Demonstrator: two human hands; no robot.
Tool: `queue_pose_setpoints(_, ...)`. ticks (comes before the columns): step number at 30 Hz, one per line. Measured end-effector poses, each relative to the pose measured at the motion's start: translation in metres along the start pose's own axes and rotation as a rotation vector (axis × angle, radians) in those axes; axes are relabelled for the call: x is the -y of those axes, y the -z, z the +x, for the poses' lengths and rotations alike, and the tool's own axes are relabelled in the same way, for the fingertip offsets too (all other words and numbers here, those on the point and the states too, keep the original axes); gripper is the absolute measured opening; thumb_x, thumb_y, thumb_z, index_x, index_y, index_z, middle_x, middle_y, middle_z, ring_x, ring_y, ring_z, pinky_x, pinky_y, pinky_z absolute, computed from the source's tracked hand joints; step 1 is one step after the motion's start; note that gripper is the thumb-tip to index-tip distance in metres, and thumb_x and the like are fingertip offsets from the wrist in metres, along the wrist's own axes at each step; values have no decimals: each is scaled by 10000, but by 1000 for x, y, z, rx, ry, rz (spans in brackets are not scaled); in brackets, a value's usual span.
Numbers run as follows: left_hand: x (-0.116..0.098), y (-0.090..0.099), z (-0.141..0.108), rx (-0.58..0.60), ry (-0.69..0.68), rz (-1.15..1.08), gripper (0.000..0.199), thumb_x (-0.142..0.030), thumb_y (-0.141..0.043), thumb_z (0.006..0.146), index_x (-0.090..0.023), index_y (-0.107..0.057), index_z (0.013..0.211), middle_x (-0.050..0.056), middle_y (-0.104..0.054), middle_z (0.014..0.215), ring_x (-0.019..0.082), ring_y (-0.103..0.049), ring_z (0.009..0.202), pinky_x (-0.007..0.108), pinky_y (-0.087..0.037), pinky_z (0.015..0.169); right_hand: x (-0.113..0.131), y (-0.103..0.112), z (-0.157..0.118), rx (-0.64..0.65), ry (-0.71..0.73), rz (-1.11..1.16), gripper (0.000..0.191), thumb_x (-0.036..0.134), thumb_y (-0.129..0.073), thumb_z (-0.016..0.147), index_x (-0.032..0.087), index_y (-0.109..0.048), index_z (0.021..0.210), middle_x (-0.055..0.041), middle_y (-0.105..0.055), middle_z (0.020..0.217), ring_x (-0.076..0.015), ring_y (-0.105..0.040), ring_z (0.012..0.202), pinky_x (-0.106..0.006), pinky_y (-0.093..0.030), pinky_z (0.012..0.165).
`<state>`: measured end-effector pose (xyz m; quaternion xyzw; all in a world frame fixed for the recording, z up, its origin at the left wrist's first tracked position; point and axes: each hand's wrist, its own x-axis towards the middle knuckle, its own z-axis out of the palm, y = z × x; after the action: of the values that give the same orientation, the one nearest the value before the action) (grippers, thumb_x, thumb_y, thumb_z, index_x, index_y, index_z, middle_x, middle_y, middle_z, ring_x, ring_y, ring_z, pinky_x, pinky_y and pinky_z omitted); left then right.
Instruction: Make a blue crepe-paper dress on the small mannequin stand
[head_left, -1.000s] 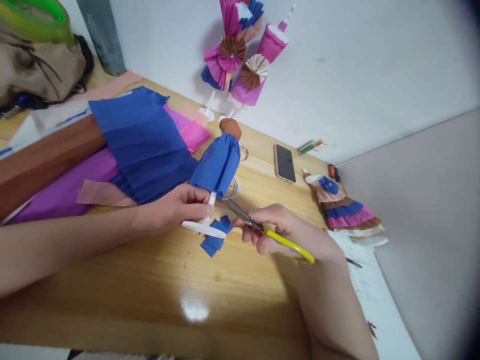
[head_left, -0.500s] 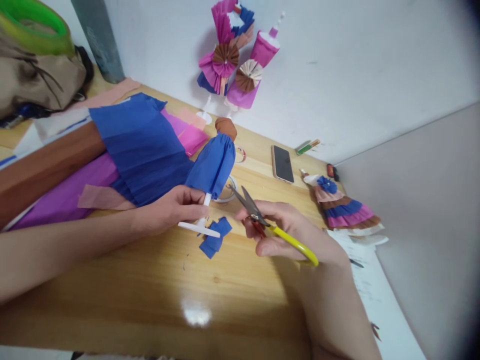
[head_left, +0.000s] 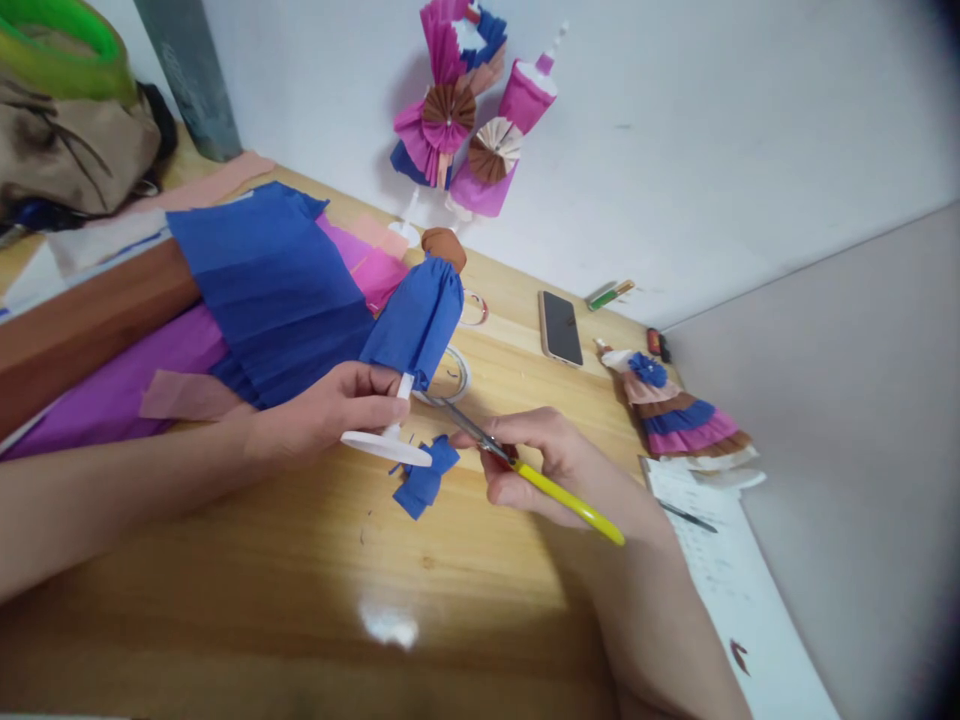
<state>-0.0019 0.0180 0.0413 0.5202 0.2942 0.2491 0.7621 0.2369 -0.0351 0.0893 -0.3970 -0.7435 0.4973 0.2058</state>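
Note:
A small form on a white stand (head_left: 386, 446) is dressed in blue paper (head_left: 421, 318) with a brown top (head_left: 443, 248). My left hand (head_left: 341, 408) pinches the stand's white stem just under the blue paper. In my right hand (head_left: 536, 455) are scissors (head_left: 559, 492) with a yellow handle. Their nearly closed blades point left, the tips at the lower edge of the blue paper; whether they touch it I cannot tell. Blue paper scraps (head_left: 426, 482) lie on the wooden table (head_left: 300, 600) below. A tape roll (head_left: 454, 376) is behind the blade tips.
Large crepe paper sheets (head_left: 277, 290) cover the table's left. Behind stand two decorated paper figures (head_left: 450, 105). A phone (head_left: 560, 328), a layered paper dress (head_left: 686, 415) and a written sheet (head_left: 720, 570) lie right. A bag (head_left: 75, 150) sits back left.
My right hand has moved left, bringing the scissors to the blue paper's lower edge, and the blades have closed further. The stand has shifted slightly left and tilted in my left hand.

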Motion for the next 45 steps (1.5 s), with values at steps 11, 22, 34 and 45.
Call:
queue_pose_setpoints(11,2,1,-1,26,20,33,303,-322,-680,765,-159,-506,578,-45,-435,515,60,-335,463,200,-191,420,-7,7,-4,15,-161,-80,511,598,-647,832,119,-628,654,24,-384,624,-94,-310,595,-220,-287,502)
queue_pose_setpoints(22,1,-3,-2,30,22,7,280,-305,-701,733,-154,-529,572,-50,-454,492,57,-349,450,199,-218,423,-10,6,2,25,-187,-11,469,582,-680,814,113,-707,812,27,-416,622,-99,-370,579,-211,-343,509)
queue_pose_setpoints(34,3,-3,-1,74,29,39,298,-352,-706,735,-157,-536,587,-62,-437,469,46,-308,397,203,-203,395,-10,5,2,34,-171,-96,517,613,-647,826,107,-662,723,25,-410,629,-91,-326,579,-212,-296,487)
queue_pose_setpoints(45,6,-2,-2,115,43,101,295,-382,-681,757,-152,-553,624,-59,-453,498,52,-319,424,219,-180,413,-3,3,4,66,-166,-80,534,625,-618,841,104,-652,732,16,-456,634,-94,-354,586,-211,-338,501)
